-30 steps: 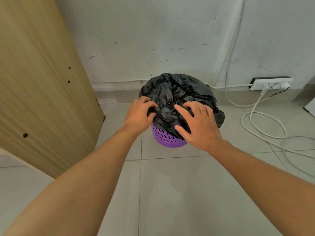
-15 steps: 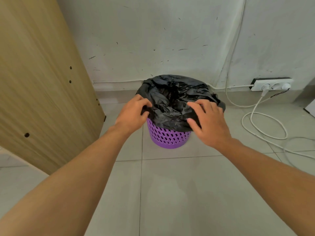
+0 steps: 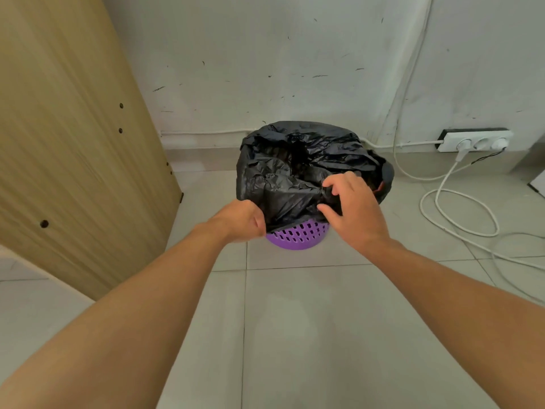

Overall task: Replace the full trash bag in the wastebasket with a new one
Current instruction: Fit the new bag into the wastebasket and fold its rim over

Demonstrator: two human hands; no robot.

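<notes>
while both hands grip the near edge of the black bag (image 3: 309, 160), the left hand (image 3: 240, 221) pinches it low by the purple bin (image 3: 298, 236) and the right hand (image 3: 352, 208) pinches a bunched fold higher up. the bag sits in the bin, so it likely must come straight up.

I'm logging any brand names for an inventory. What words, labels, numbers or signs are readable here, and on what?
None can be read. The black trash bag, the purple wastebasket, the white power strip and the wooden panel show no print; the wall bears only scuff marks.
</notes>
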